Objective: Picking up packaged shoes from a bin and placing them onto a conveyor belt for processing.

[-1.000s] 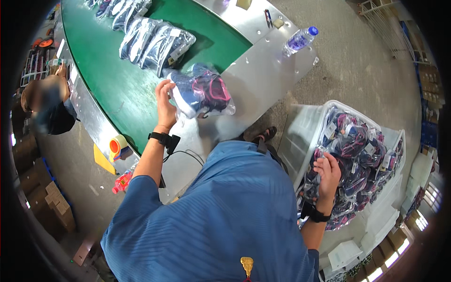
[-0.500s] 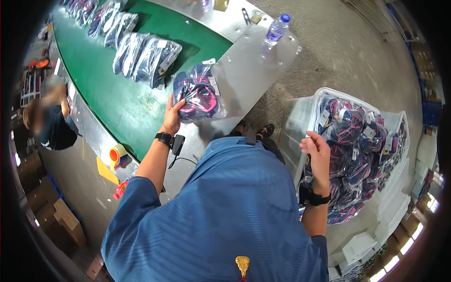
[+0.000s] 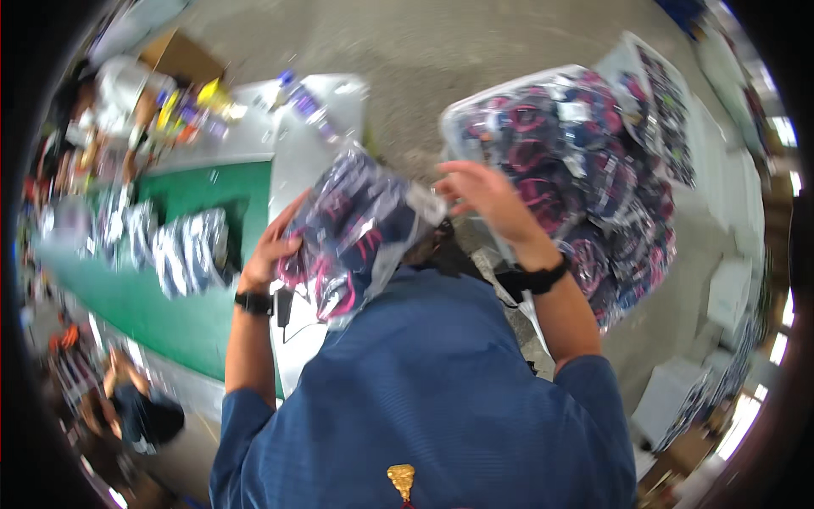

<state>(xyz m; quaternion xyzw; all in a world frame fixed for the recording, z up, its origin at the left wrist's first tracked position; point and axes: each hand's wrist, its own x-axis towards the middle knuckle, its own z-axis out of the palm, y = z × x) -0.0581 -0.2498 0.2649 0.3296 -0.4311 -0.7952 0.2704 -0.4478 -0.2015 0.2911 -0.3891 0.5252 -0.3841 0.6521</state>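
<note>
Big bin: we've got a large clear-walled plastic bin [image 3: 543, 93] on our right, heaped with bagged dark blue and pink items [image 3: 593, 187], loads of them, piled past the rim.
Belt: long green conveyor belt [image 3: 170, 314] on our left, carrying a row of clear plastic packs with blue and white contents [image 3: 182, 246] lying flat, well apart from our hands.
Table: grey metal side table [image 3: 331, 110] between belt and bin, with a clear plastic water bottle with a blue cap [image 3: 301, 97] lying on it.
The bag: clear crinkly plastic bag stuffed with dark blue and pink soft goods [image 3: 356, 229], up in the air just in front of our chest, over the table edge.
Handling: looks light and floppy to us, plastic probably slippery, nothing fragile. We'd grip an edge or corner with pinched film, not the slick middle.
Left hand [image 3: 275, 250]: fingers closed on the bag's left edge, bearing it.
Right hand [image 3: 487, 199]: fingers spread and loose by the bag's upper right corner; we can't tell if it's actually touching. Pretty blurry there.
</note>
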